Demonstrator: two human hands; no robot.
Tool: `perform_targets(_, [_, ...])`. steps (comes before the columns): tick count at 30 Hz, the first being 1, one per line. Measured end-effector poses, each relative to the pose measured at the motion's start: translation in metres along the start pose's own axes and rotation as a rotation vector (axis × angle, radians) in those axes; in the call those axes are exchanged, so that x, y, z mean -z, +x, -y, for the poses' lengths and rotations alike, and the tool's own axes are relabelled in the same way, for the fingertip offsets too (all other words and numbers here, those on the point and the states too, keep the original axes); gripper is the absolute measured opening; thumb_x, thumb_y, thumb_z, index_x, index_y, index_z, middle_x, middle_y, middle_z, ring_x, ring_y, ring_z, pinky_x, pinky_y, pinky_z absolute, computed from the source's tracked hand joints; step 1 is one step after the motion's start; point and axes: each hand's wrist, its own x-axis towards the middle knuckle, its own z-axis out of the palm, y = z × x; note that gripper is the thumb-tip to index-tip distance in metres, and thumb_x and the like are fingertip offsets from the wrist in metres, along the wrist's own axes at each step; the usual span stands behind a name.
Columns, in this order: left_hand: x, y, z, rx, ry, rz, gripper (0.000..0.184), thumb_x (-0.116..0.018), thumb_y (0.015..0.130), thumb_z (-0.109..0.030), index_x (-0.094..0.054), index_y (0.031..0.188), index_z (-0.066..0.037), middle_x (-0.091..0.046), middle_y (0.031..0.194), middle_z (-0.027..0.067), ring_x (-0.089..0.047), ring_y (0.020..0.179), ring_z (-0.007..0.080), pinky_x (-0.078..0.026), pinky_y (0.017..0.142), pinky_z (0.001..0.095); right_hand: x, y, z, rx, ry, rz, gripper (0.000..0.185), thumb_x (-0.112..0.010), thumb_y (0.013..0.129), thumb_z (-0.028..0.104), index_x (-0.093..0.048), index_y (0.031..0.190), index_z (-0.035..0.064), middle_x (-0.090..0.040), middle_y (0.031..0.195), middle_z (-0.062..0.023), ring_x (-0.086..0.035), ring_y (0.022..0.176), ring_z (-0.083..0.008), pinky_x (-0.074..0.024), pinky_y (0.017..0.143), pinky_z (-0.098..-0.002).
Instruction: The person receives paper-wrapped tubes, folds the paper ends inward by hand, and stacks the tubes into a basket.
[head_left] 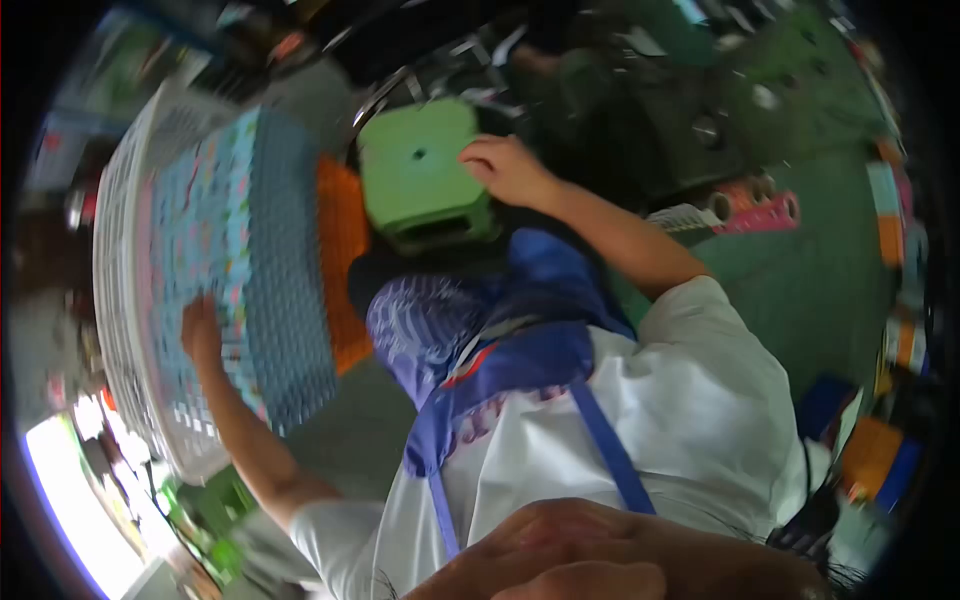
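Note:
My left hand (202,332) is blurred in front of a stack of blue patterned, woven-looking sheets or baskets (290,250). It looks curled, but its fingers cannot be made out, nor whether it touches the stack. Behind the stack rises a white plastic basket (125,270) with slatted walls. Over the right edge of a green plastic stool (415,165) is my right hand (508,168), its fingers loosely bent and apart, with nothing visible in them. Whether it touches the stool is unclear.
An orange slatted piece (343,265) stands between the blue stack and the stool. Pink and red rolls (760,210) lie on the green floor (830,270) at right. Metal-looking clutter (480,90) sits beyond the stool. Boxes (872,455) line the far right.

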Motion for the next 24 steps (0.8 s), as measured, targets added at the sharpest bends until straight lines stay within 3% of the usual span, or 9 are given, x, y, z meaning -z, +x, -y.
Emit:
perform_targets(4, [0.016,0.001,-0.008,-0.112,0.075,-0.052,0.049,-0.039,0.105,-0.048,-0.066,0.123,-0.011,-0.060,0.128,0.0149,-0.056,0.120,0.0369,-0.045,0.098,0.0489,0.098,-0.001,0.002,0.218,-0.289,-0.402,0.011,-0.064,0.085,0.008,-0.069,0.094,0.0049,-0.066,0.086,-0.0138,-0.065,0.083,-0.0348,-0.0512,0.073,-0.0452])
perform_targets(7, [0.020,0.003,-0.017,0.049,-0.042,-0.027,0.048,-0.041,0.103,-0.049,-0.065,0.118,-0.009,-0.060,0.126,0.0145,-0.057,0.118,0.0382,-0.045,0.096,0.0499,0.198,0.000,-0.026,0.349,-0.627,-0.637,0.016,-0.066,0.084,0.008,-0.068,0.098,0.0035,-0.067,0.091,-0.0156,-0.065,0.084,-0.0373,-0.0523,0.073,-0.0471])
perform_targets(9, [0.030,-0.001,-0.025,0.102,-0.027,0.006,0.043,-0.045,0.102,-0.049,-0.064,0.116,-0.014,-0.061,0.124,0.0102,-0.058,0.116,0.0352,-0.046,0.093,0.0512,0.261,0.001,-0.046,0.007,-1.018,-0.695,0.031,-0.070,0.087,0.025,-0.070,0.109,0.0037,-0.070,0.100,-0.0175,-0.067,0.093,-0.0384,-0.0536,0.078,-0.0481])
perform_targets(11, [0.032,0.000,-0.030,0.139,-0.022,0.021,0.040,-0.047,0.101,-0.049,-0.063,0.115,-0.016,-0.061,0.123,0.0081,-0.059,0.116,0.0338,-0.047,0.092,0.0518,0.321,0.004,-0.063,-0.148,-1.376,-0.652,0.021,-0.065,0.095,0.019,-0.065,0.084,0.0011,-0.054,0.068,-0.0111,-0.053,0.063,-0.0282,-0.0499,0.065,-0.0422])
perform_targets(13, [0.028,0.002,-0.028,0.150,-0.055,0.003,0.040,-0.047,0.101,-0.050,-0.063,0.114,-0.015,-0.061,0.121,0.0075,-0.059,0.114,0.0343,-0.046,0.091,0.0523,0.389,-0.015,-0.131,-0.005,-0.674,-0.464,0.021,-0.073,0.090,0.019,-0.071,0.096,-0.0011,-0.064,0.077,-0.0073,-0.062,0.072,-0.0241,-0.0534,0.073,-0.0394])
perform_targets(14, [0.026,0.002,-0.029,0.160,-0.074,-0.007,0.041,-0.047,0.101,-0.050,-0.062,0.113,-0.014,-0.061,0.120,0.0073,-0.059,0.113,0.0345,-0.046,0.091,0.0526,0.412,0.017,-0.232,0.004,-0.674,-0.461,0.021,-0.073,0.090,0.019,-0.071,0.096,-0.0011,-0.064,0.077,-0.0073,-0.062,0.072,-0.0241,-0.0534,0.073,-0.0394])
perform_targets(16, [0.029,0.000,-0.035,0.179,-0.078,-0.002,0.043,-0.046,0.101,-0.050,-0.063,0.115,-0.013,-0.060,0.122,0.0089,-0.059,0.114,0.0353,-0.046,0.092,0.0513,0.432,0.003,-0.367,-0.644,-0.939,-0.185,0.055,-0.075,0.084,0.048,-0.070,0.116,0.0031,-0.072,0.110,-0.0189,-0.070,0.101,-0.0355,-0.0540,0.083,-0.0461])
perform_targets(23, [-0.035,0.014,0.041,0.251,-0.059,0.022,0.046,-0.048,0.099,-0.050,-0.063,0.124,-0.014,-0.060,0.129,0.0098,-0.057,0.120,0.0347,-0.043,0.099,0.0526,0.429,-0.053,-0.259,-0.770,-0.701,-0.054,0.072,-0.076,0.077,0.063,-0.071,0.115,0.0019,-0.073,0.098,-0.0128,-0.066,0.084,-0.0210,-0.0531,0.079,-0.0401])
perform_targets(24, [-0.072,0.034,0.076,-0.230,0.377,-0.122,0.056,-0.047,0.100,-0.051,-0.060,0.132,-0.007,-0.055,0.143,0.0164,-0.052,0.131,0.0340,-0.041,0.109,0.0487,0.434,-0.081,-0.263,-0.773,-0.468,-0.066,0.074,-0.076,0.077,0.064,-0.071,0.116,0.0010,-0.073,0.100,-0.0125,-0.066,0.086,-0.0210,-0.0533,0.080,-0.0409])
